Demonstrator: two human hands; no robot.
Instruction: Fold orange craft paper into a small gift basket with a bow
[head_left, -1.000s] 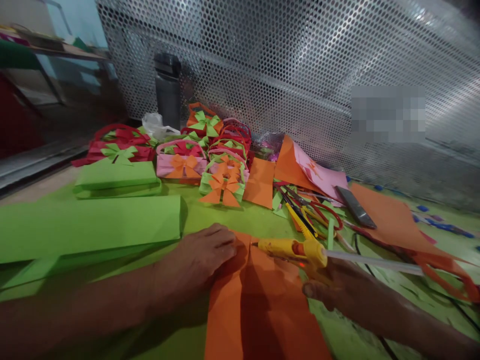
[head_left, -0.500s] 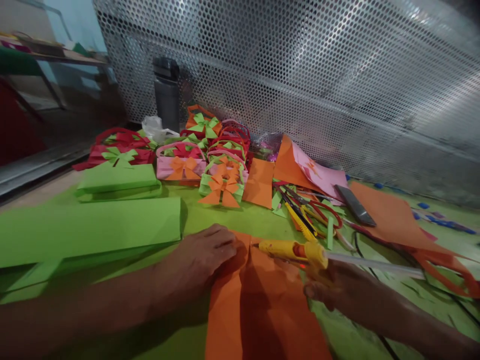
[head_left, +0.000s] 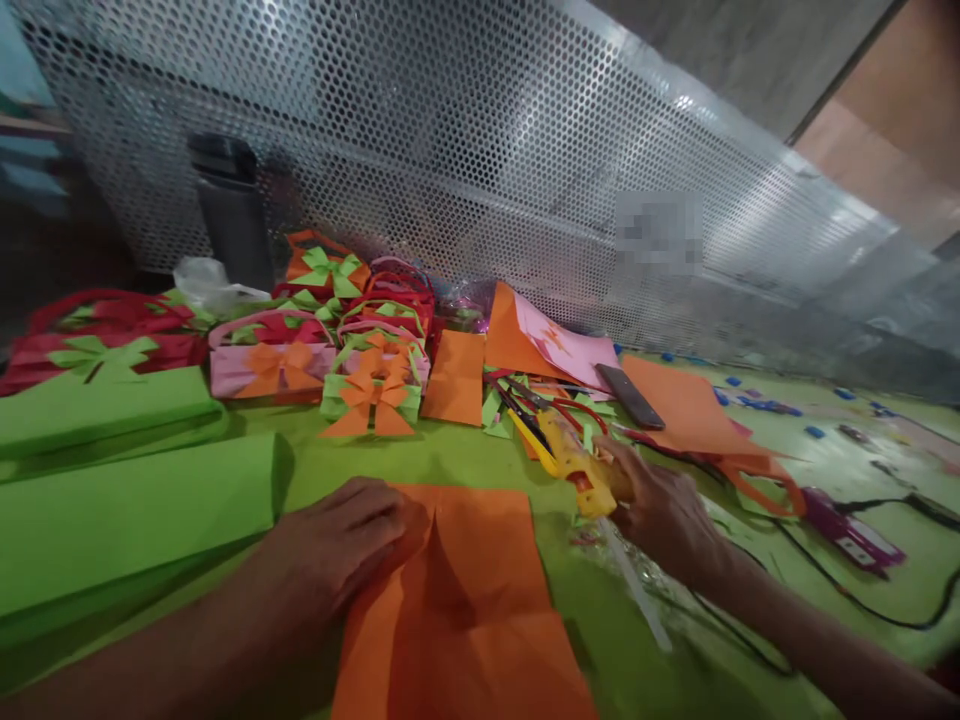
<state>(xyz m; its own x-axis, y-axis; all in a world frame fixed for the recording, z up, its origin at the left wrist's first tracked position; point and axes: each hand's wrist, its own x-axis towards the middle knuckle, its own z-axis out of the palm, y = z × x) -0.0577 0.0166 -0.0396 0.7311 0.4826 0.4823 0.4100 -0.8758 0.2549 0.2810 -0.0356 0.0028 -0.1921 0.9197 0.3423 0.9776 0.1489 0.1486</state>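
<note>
An orange paper sheet (head_left: pixel 480 570) with fold creases lies in front of me. My left hand (head_left: pixel 349 535) is closed at its upper left edge, fingers together on a folded flap; the thumb is hidden. My right hand (head_left: pixel 664 505) grips a yellow hot glue gun (head_left: pixel 574 465), right of the sheet and apart from it. Out of the gun's back end sticks a pale glue stick (head_left: pixel 637 590). Close to the gun's front lie scissors (head_left: pixel 525 395), a yellow cutter (head_left: pixel 532 435) and green paper scraps.
Small paper bags with bows (head_left: pixel 371 390) stand at the back left. Folded green paper (head_left: pixel 135 510) lies left, a dark bottle (head_left: pixel 232 215) behind. A phone (head_left: pixel 630 395) rests beside orange paper (head_left: pixel 675 400). A purple power strip (head_left: pixel 851 530) with cables lies right. Perforated metal (head_left: pixel 450 150) closes the back.
My right hand has lifted the glue gun off the orange sheet and carried it right, toward the scissors. My left hand stays on the sheet. The view has turned right.
</note>
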